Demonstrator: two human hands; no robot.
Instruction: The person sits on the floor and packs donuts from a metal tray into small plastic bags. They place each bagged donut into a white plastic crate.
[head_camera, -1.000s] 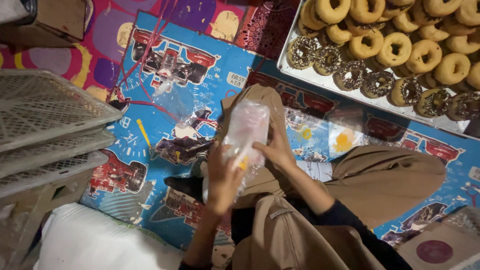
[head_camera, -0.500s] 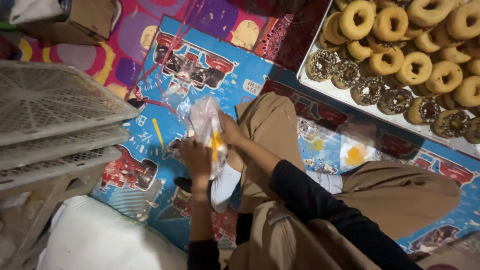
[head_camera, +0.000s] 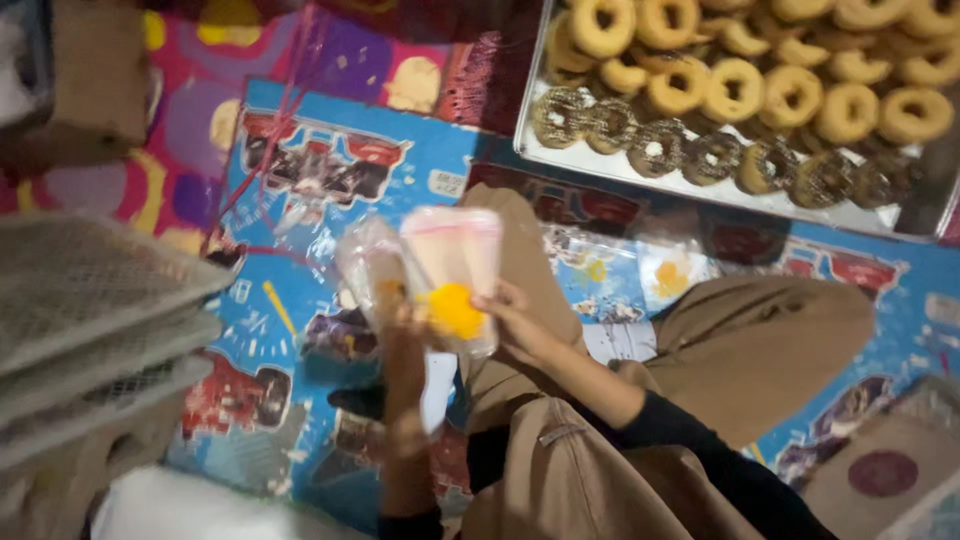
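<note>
Both of my hands hold thin clear plastic bags in front of my knees. My left hand (head_camera: 402, 335) grips one crumpled bag (head_camera: 370, 265) from below. My right hand (head_camera: 510, 315) pinches a flatter stack of bags (head_camera: 458, 265) with an orange-yellow mark on the lower part. The two bags are side by side and slightly apart at the top. My legs in tan trousers (head_camera: 740, 340) are folded beneath them on a blue printed mat (head_camera: 300, 200). The picture is blurred by motion.
A metal tray (head_camera: 640, 175) of ring doughnuts, plain and chocolate-topped, lies at the upper right. Stacked white mesh racks (head_camera: 90, 320) stand at the left. A cardboard box (head_camera: 95, 70) sits upper left, another box (head_camera: 880, 470) lower right. Red string (head_camera: 285, 110) crosses the mat.
The bags have been drawn apart into two, one in each hand, and lifted slightly. The view has swung, bringing the doughnut tray more to the centre top.
</note>
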